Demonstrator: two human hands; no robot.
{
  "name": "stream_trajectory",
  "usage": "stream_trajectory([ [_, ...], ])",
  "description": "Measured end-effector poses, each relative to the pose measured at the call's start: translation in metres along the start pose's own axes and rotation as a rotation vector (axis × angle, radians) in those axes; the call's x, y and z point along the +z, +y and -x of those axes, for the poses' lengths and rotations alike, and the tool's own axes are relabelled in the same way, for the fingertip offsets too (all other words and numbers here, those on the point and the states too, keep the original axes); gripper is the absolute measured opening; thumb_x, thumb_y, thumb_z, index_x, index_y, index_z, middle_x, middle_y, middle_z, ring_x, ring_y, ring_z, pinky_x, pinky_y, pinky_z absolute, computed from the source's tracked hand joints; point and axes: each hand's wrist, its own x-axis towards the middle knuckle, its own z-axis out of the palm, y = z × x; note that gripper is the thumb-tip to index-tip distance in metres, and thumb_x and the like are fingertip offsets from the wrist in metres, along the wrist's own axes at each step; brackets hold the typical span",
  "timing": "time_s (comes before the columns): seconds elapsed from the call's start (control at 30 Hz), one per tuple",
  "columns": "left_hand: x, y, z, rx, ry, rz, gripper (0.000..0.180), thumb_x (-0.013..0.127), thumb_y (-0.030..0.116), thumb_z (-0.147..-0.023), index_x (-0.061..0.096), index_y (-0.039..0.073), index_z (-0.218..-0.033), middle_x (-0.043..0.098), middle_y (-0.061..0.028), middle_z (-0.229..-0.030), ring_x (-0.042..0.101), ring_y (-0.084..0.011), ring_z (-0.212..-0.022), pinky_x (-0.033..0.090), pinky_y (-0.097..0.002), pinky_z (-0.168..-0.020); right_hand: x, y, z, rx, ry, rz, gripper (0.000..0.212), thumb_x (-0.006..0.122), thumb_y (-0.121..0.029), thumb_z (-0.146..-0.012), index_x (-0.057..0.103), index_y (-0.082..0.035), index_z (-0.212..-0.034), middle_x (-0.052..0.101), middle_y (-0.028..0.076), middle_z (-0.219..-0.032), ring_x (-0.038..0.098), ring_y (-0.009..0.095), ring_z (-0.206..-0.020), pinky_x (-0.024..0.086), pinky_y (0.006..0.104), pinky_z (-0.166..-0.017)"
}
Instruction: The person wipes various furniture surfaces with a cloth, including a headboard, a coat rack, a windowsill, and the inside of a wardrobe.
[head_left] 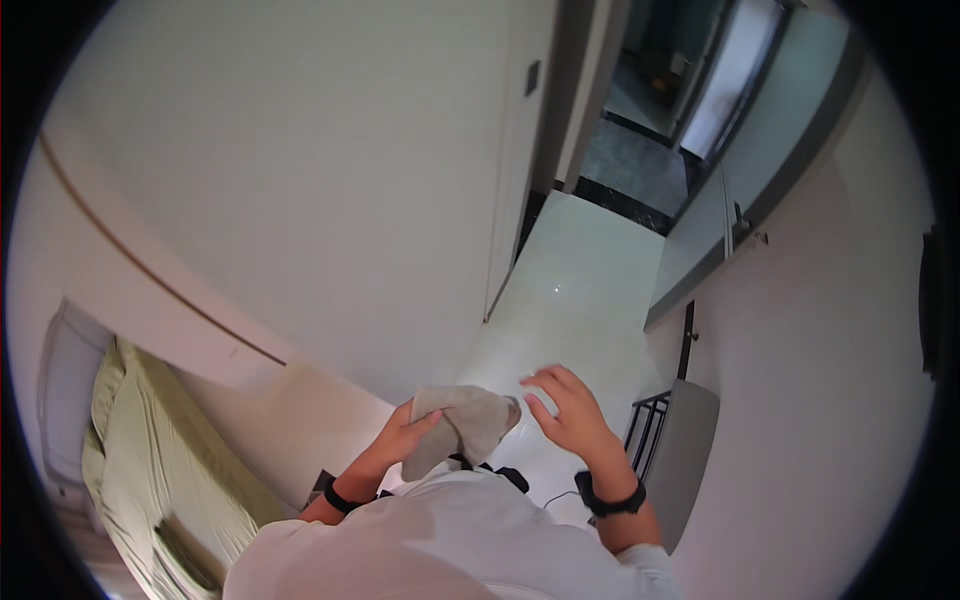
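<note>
My left hand (pixel 409 430) grips a light grey-beige cloth (pixel 466 418) at its left side, thumb on top. The fabric is folded over, and part of it hangs down toward my white shirt. At its right end shows a small darker patch, too blurred to make out. Just right of that end, my right hand (pixel 570 408) is raised with its fingers apart, holding nothing and not touching the cloth. Each wrist wears a black band.
To the left lies a bed (pixel 165 430) with a green cover. A tall white panel (pixel 300 180) stands ahead. A grey padded seat (pixel 685 440) with a black frame is against the right wall. An open doorway (pixel 640 150) leads off beyond the pale floor (pixel 575 270).
</note>
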Motion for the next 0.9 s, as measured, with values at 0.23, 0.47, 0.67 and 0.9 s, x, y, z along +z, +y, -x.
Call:
stream_trajectory([
  [0.23, 0.033, 0.011, -0.182, 0.016, -0.235, -0.140, 0.029, 0.055, 0.010, -0.094, 0.055, 0.001, -0.121, 0.061, -0.0067, -0.114, 0.056, -0.0148, -0.106, 0.044, -0.0304, -0.092, -0.014, 0.080, -0.086, 0.040, -0.081, -0.055, 0.045, 0.071, -0.029, -0.080, 0.057, -0.008, -0.116, 0.062, 0.015, -0.105, 0.060, 0.035, -0.097, 0.048, 0.0417, -0.084],
  [0.47, 0.075, 0.049, -0.297, 0.002, -0.484, -0.382, 0.032, 0.056, 0.015, -0.095, 0.051, 0.003, -0.125, 0.064, -0.0120, -0.109, 0.059, -0.0179, -0.101, 0.045, -0.0314, -0.090, -0.050, 0.194, -0.089, 0.418, -0.138, -0.001, 0.039, 0.070, -0.032, -0.079, 0.056, -0.008, -0.107, 0.063, 0.014, -0.094, 0.062, 0.034, -0.085, 0.050, 0.0413, -0.074],
  [0.67, 0.040, 0.004, -0.363, -0.165, -0.470, -0.705, 0.034, 0.057, 0.009, -0.094, 0.050, 0.008, -0.127, 0.067, -0.0106, -0.104, 0.063, -0.0182, -0.096, 0.048, -0.0305, -0.086, -0.061, 0.280, -0.112, 0.435, -0.267, 0.102, 0.031, 0.068, -0.024, -0.079, 0.056, -0.006, -0.101, 0.063, 0.014, -0.092, 0.063, 0.035, -0.085, 0.050, 0.0434, -0.073],
  [0.9, 0.119, 0.034, -0.468, -0.150, -0.284, -0.605, 0.052, 0.068, 0.017, -0.088, 0.043, 0.010, -0.132, 0.056, -0.0065, -0.123, 0.055, -0.0207, -0.107, 0.046, -0.0343, -0.087, -0.120, 0.382, -0.199, 0.069, -0.213, -0.106, 0.033, 0.064, -0.006, -0.077, 0.053, -0.004, -0.107, 0.059, 0.013, -0.095, 0.062, 0.032, -0.088, 0.050, 0.0399, -0.073],
])
